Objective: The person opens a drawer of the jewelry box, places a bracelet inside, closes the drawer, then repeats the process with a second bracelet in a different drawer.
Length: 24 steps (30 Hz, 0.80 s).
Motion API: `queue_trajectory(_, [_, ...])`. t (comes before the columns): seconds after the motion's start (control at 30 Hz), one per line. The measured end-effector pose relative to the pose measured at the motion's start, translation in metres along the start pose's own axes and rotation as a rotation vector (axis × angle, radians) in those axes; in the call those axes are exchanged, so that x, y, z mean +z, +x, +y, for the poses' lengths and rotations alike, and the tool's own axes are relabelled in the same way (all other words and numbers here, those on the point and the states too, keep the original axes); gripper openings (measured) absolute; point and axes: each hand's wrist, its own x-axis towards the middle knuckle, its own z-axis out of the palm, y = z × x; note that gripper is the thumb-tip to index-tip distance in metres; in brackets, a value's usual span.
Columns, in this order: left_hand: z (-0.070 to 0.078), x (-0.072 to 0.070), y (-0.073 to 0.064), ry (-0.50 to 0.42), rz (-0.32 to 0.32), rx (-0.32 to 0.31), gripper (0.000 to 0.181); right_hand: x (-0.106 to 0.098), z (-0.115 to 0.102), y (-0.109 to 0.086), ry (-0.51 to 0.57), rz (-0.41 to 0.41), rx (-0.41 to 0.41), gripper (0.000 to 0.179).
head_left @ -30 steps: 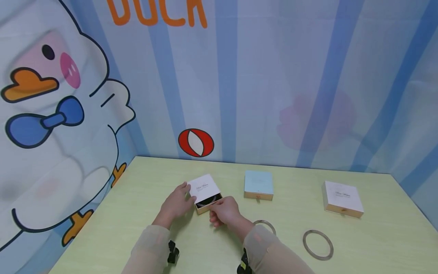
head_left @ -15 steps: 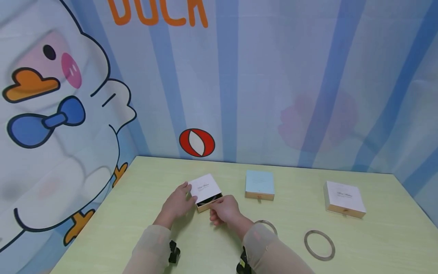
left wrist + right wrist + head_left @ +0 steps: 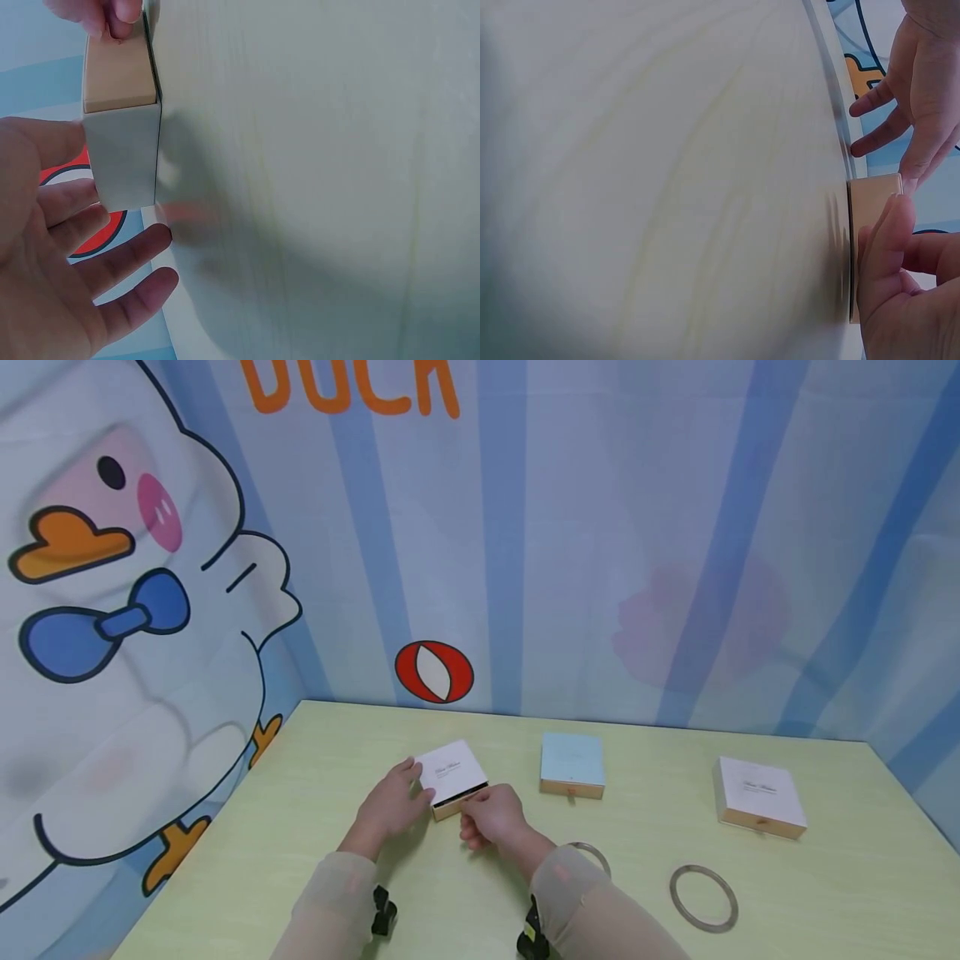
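Note:
A white drawer-style gift box (image 3: 452,770) with printed script stands at the table's left middle. Its gold-tan drawer (image 3: 120,71) sticks out slightly, leaving a thin dark strip under the lid's edge; the inside is hidden. My left hand (image 3: 392,802) holds the white sleeve at its left side, thumb near the front corner and fingertips (image 3: 84,189) farther back. At the drawer front, my right hand (image 3: 495,817) has thumb and bent index finger together at the pull tab, which they mostly cover. Two silver-grey bangles lie right of my hands: one bangle (image 3: 703,899) in full, another bangle (image 3: 596,857) partly behind my right sleeve.
A light blue drawer box (image 3: 572,760) stands at the back middle, and another white drawer box (image 3: 760,793) farther right. Both show gold fronts with small tabs. A printed duck curtain (image 3: 570,543) hangs behind the pale yellow-green table (image 3: 315,752).
The drawer has slid inward under the white sleeve, narrowing the dark gap; the curved rim seen inside it earlier is now covered. My right hand moved slightly with it, while my left stayed.

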Motion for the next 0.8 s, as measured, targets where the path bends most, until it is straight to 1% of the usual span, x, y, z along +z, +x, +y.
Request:
queue_trajectory(0.1, [0.0007, -0.0006, -0.0002, -0.005, -0.003, -0.012, 0.059, 0.0009, -0.0005, 0.0007, -0.001, 0.002, 0.002, 0.018])
queue_trajectory(0.33, [0.0014, -0.0007, -0.0011, 0.008, -0.002, -0.006, 0.058, 0.0027, -0.0004, 0.0043, -0.002, 0.007, 0.004, 0.017])
queue_trajectory(0.5, [0.0026, -0.0005, 0.0002, 0.012, -0.005, -0.022, 0.058, 0.0029, -0.0007, 0.0060, -0.003, 0.011, 0.003, 0.014])
queue_trajectory(0.7, [0.0022, -0.0004, 0.0006, 0.010, -0.006, -0.024, 0.058, 0.0038, -0.0012, 0.0077, -0.004, 0.016, 0.017, 0.014])
queue_trajectory(0.8, [0.0026, -0.0006, -0.0001, 0.012, -0.004, -0.021, 0.058, 0.0036, -0.0006, 0.0075, -0.006, 0.018, 0.010, 0.014])
